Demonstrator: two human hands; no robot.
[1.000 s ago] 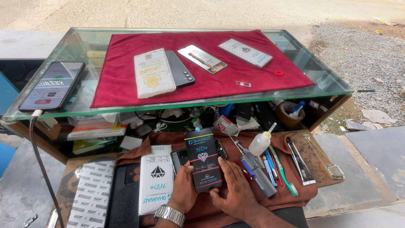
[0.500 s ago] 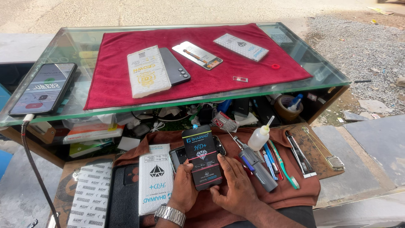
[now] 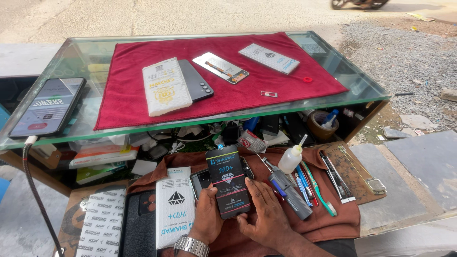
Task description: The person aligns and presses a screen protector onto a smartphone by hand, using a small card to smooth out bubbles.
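My left hand (image 3: 205, 216) and my right hand (image 3: 264, 214) together hold a flat black packet (image 3: 229, 180) with a diamond picture, upright over a brown cloth (image 3: 333, 221). The left thumb lies on its left edge. The right fingers rest on its lower right edge. Behind the packet lies a dark phone (image 3: 202, 177), mostly hidden. A metal watch (image 3: 190, 246) sits on my left wrist.
A white packet (image 3: 175, 205) lies left of my hands; screwdriver (image 3: 287, 189), small glue bottle (image 3: 291, 157), toothbrush and tweezers lie right. The glass counter (image 3: 366, 93) carries a red mat (image 3: 124, 95) with a white packet, phones and parts. A corded phone (image 3: 47, 107) rests far left.
The black packet has tilted slightly more upright in my hands. The view has shifted a little downward; nothing else moved.
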